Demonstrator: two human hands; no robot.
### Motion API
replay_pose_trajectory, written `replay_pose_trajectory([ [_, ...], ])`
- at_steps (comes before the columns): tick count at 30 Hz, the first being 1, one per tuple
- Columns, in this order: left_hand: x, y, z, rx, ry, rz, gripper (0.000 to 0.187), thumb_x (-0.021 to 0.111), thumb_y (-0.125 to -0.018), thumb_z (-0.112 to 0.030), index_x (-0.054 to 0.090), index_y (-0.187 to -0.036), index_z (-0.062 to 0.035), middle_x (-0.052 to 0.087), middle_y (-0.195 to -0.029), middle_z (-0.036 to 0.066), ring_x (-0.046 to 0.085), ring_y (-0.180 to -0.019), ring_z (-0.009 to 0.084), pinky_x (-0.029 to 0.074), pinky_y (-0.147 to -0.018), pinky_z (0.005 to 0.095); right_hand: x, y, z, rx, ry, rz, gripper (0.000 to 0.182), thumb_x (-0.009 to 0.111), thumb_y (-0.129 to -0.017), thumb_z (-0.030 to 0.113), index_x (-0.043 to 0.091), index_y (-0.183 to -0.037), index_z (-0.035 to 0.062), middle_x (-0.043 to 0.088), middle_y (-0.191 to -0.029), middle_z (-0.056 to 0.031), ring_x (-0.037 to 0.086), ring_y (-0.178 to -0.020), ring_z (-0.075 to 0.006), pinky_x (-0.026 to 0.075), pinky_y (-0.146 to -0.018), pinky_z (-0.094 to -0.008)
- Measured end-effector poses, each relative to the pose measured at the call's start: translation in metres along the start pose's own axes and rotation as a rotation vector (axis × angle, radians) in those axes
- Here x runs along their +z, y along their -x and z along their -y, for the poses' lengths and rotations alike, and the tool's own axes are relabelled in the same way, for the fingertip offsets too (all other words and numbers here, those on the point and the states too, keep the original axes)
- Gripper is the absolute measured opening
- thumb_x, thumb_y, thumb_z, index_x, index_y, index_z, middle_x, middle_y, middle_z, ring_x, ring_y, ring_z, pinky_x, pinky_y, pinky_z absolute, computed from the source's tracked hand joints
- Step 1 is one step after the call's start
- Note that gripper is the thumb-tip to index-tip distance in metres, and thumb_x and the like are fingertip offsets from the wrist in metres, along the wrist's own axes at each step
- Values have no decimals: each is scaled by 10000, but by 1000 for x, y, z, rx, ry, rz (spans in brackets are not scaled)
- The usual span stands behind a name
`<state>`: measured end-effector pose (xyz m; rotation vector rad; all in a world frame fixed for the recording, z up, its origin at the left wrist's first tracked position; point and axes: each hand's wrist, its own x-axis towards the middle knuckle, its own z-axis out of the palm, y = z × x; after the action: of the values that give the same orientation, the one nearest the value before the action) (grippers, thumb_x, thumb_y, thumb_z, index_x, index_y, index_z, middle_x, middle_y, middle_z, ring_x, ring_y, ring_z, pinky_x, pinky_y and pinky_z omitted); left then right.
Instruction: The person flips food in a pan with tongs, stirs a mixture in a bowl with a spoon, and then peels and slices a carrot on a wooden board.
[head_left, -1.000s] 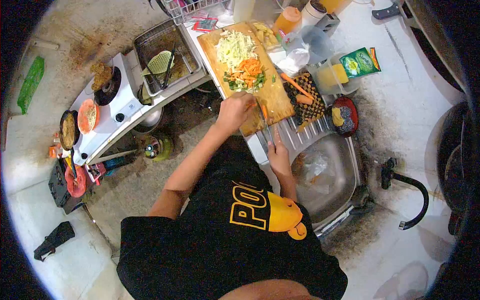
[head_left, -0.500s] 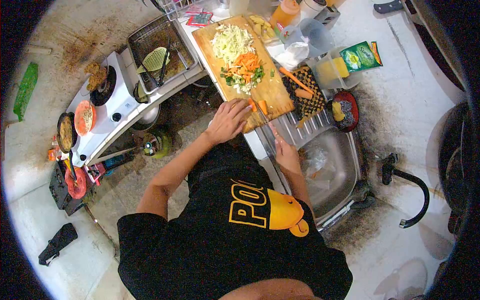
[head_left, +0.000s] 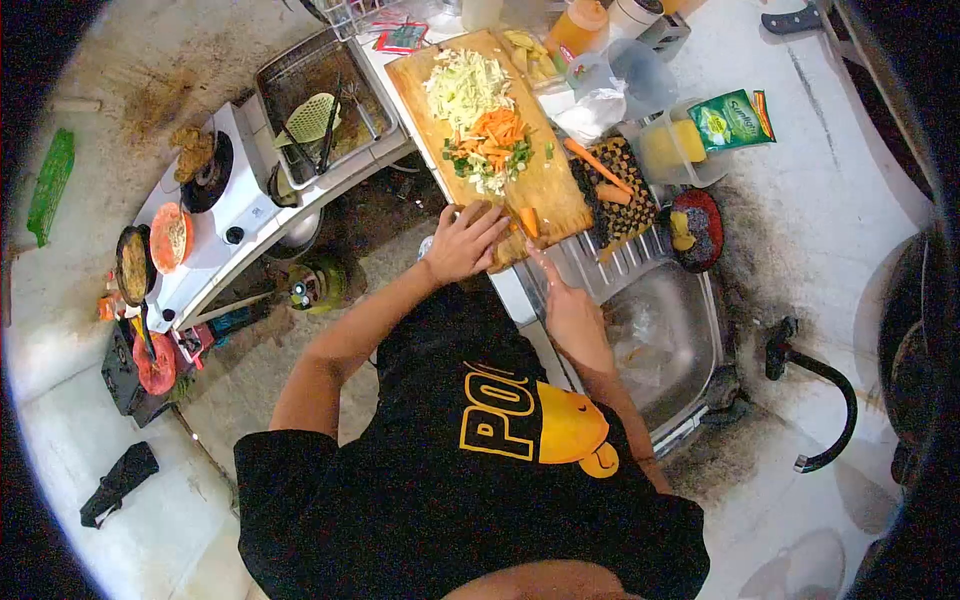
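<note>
On the wooden cutting board (head_left: pixel 480 55) lie shredded cabbage (head_left: pixel 465 88), cut carrot (head_left: pixel 499 128) and chopped greens (head_left: pixel 519 157). A short carrot piece (head_left: pixel 528 221) sits near the board's lower end. My left hand (head_left: pixel 466 242) lies at that end with its fingers bent over the board; whatever is under the fingertips is mostly hidden. Beside the carrot piece, my right hand (head_left: pixel 571 315) has its index finger stretched forward and its other fingers curled. The knife, seen in this hand a moment earlier, is hard to make out now.
Right of the board are a checkered mat (head_left: pixel 628 222) with carrots, a sink (head_left: pixel 660 340) and a black faucet (head_left: pixel 822 370). Plastic containers (head_left: pixel 640 75) stand beyond. A stove (head_left: pixel 235 210) and a metal tray (head_left: pixel 385 125) with utensils are at the left.
My right hand has moved slightly toward its body side, and its index finger now points along the board's end. My left hand has shifted a little down the board. The view has shifted slightly.
</note>
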<state>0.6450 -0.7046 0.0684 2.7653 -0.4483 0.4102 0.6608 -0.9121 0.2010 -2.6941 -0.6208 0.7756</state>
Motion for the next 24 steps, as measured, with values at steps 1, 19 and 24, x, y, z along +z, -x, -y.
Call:
replay_pose_trajectory([
  [1, 1, 0, 0, 1, -1, -9, 547, 540, -753, -285, 453, -1274, -141, 447, -1291, 47, 403, -1174, 245, 292, -915, 465, 0, -3, -2, -34, 10, -19, 651, 419, -863, 68, 202, -1401, 364, 562, -608, -244, 594, -595, -414, 466, -546, -508],
  [19, 3, 7, 0, -10, -38, -89, 516, 509, -780, -278, 458, -1287, -204, 445, -1331, 14, 434, -1163, 207, 296, -882, 459, -11, 15, -3, 3, -155, -41, 556, 402, -907, 113, 250, -1392, 339, 560, -610, -243, 576, -595, -425, 452, -560, -517],
  [24, 5, 8, 0, -24, -46, -93, 503, 502, -795, -285, 455, -1290, -207, 440, -1337, 5, 438, -1163, 206, 298, -880, 458, -1, 2, 2, -10, -123, -37, 598, 410, -888, 95, 236, -1396, 358, 564, -603, -233, 590, -582, -399, 453, -552, -511],
])
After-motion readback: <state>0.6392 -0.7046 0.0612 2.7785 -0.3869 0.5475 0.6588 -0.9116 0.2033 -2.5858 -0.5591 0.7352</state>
